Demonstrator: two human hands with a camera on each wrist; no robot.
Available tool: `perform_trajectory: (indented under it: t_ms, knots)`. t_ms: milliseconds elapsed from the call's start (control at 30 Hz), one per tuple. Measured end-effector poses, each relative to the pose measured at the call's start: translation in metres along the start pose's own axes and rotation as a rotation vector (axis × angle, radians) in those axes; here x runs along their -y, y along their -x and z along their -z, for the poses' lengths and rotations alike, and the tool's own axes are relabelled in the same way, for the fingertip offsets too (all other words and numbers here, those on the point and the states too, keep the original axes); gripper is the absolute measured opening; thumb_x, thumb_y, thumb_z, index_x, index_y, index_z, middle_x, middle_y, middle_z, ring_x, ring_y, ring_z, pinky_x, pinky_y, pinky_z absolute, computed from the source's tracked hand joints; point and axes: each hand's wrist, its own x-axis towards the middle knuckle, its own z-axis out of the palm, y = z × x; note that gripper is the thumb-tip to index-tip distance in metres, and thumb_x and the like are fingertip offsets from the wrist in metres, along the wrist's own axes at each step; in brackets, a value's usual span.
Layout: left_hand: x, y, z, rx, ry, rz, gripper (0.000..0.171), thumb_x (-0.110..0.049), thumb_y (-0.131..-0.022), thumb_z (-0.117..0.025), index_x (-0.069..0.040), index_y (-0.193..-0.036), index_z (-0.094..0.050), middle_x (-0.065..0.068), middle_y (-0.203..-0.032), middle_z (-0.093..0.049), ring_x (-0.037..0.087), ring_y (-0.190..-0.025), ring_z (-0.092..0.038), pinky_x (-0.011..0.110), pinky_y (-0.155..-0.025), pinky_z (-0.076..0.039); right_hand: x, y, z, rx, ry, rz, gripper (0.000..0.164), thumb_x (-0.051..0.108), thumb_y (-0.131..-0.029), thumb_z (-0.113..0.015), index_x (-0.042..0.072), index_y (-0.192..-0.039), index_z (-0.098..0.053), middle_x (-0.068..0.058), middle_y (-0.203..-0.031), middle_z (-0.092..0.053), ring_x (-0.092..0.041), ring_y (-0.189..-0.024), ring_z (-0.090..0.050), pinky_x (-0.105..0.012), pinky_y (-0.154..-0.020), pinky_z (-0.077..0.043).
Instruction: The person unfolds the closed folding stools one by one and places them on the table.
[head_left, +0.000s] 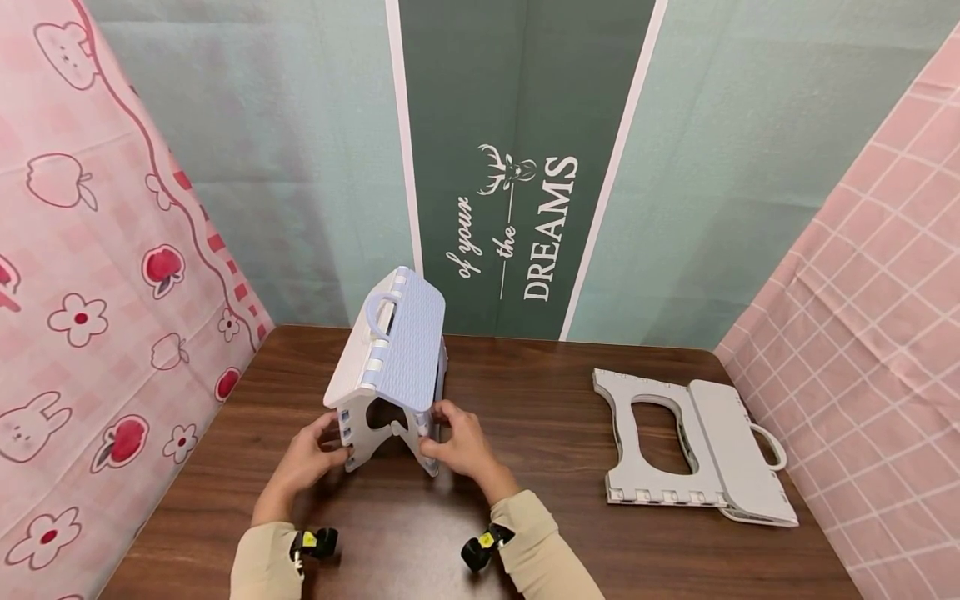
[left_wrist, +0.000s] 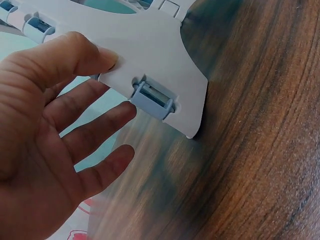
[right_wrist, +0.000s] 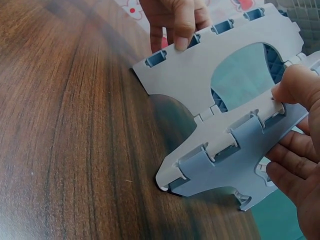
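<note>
A blue and white folding step stool (head_left: 408, 342) stands partly unfolded on the table, its two top halves sloping like a roof and its handle at the ridge. My left hand (head_left: 306, 454) pinches the edge of its left leg, thumb on the white end panel (left_wrist: 145, 45) and index finger behind. The other left fingers are spread beside the edge. On the opposite leg, my right hand (head_left: 467, 442) grips the hinged edge, with the thumb on the front and the fingers along the blue outer side (right_wrist: 235, 160). The leg tips touch the wood.
A second folding stool (head_left: 708, 417), white and folded flat, lies on the right of the brown wooden table (head_left: 525, 500), its handle (head_left: 771, 446) toward the pink grid cloth (head_left: 870, 333). A green printed cloth (head_left: 517, 83) hangs behind, and a pink patterned cloth (head_left: 112, 333) on the left.
</note>
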Motion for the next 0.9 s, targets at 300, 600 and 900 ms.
perform_trajectory:
  t_ms: [300,600,900]
  knots:
    - [0.002,-0.0007,0.0003,-0.008,-0.005,-0.013,0.052,0.012,-0.074,-0.068,0.006,-0.122,-0.05,0.025,-0.107,-0.059,0.036,-0.096,-0.059,0.035,-0.078,-0.049,-0.0011,0.0002,0.0009,-0.012,0.014,-0.012,0.037,0.013,-0.067,-0.07,0.001,-0.1,-0.059,-0.008,-0.093,-0.064,-0.026,-0.084,-0.063,-0.043,-0.075,-0.05]
    - [0.0024,0.0,0.0013,-0.002,0.007,-0.036,0.049,0.011,-0.074,-0.067,0.007,-0.121,-0.05,0.024,-0.105,-0.06,0.034,-0.095,-0.058,0.032,-0.077,-0.048,0.0009,0.001,0.0012,-0.011,0.0,-0.027,0.035,0.012,-0.068,-0.07,0.001,-0.099,-0.059,-0.009,-0.092,-0.064,-0.026,-0.083,-0.063,-0.041,-0.074,-0.051]
    - [0.0035,-0.0002,0.0048,0.008,0.01,-0.012,0.05,0.008,-0.076,-0.069,0.006,-0.122,-0.05,0.021,-0.104,-0.059,0.033,-0.094,-0.058,0.031,-0.076,-0.048,-0.0003,0.002,0.0014,-0.023,0.027,-0.029,0.036,0.015,-0.068,-0.071,0.002,-0.1,-0.06,-0.008,-0.093,-0.065,-0.028,-0.087,-0.064,-0.044,-0.077,-0.049]
